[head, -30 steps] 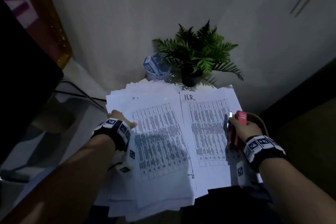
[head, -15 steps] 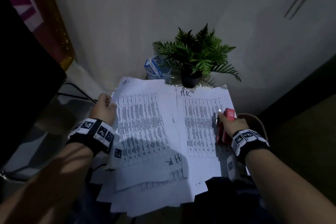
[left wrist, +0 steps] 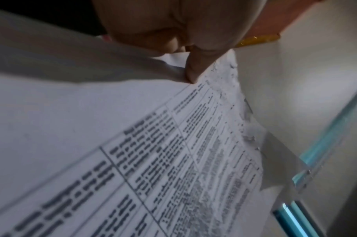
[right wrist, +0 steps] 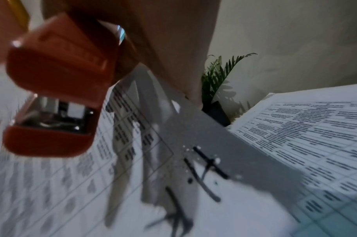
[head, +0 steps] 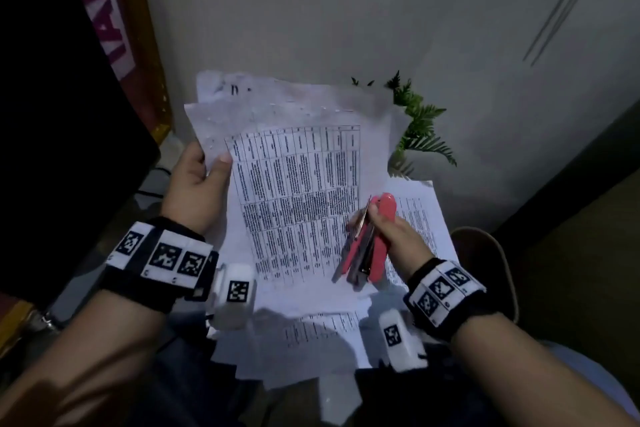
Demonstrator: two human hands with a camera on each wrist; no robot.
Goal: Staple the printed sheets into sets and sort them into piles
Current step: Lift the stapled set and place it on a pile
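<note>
My left hand (head: 199, 189) pinches the left edge of a set of printed sheets (head: 298, 191) and holds it raised and tilted above the table, thumb (left wrist: 193, 69) on the top page (left wrist: 173, 160). The sheets carry a printed table; their upper margin is pocked with staple marks. My right hand (head: 394, 230) grips a red stapler (head: 375, 239) beside the set's right edge, its metal mouth (right wrist: 58, 117) gaping. More printed sheets (head: 426, 218) lie flat under the right hand, and a handwritten "H" shows on one sheet (right wrist: 204, 170).
A green potted fern (head: 419, 128) stands behind the papers against the grey wall. A dark monitor (head: 62, 114) fills the left side. Loose sheets (head: 311, 340) overhang the table's near edge. A glass table edge (left wrist: 315, 160) shows in the left wrist view.
My left hand has lifted the left set of sheets off the table and tilted it up, hiding most of the fern. The right hand with the stapler has moved in toward the set.
</note>
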